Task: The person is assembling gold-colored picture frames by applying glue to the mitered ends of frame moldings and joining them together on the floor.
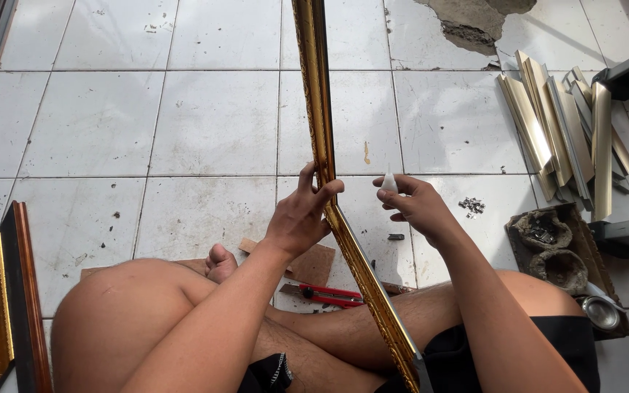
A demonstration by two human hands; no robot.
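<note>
I sit cross-legged on a white tiled floor (212, 124). My left hand (301, 215) grips a long gold ornate frame moulding (319, 109) where two lengths meet at an angle; the lower length runs down across my lap. My right hand (415, 206) is just right of the joint, pinching a small white tube (389, 181) with its tip up. A red utility knife (329, 295) lies on the floor between my legs, beside a brown board piece (313, 263).
Several gold and silver moulding offcuts (562, 131) are piled at the right. A brown tray (565, 255) holds lumps and a round tin. Small metal bits (472, 206) lie nearby. Gold and brown frame pieces (5, 298) lean at the left. Broken tile at the top.
</note>
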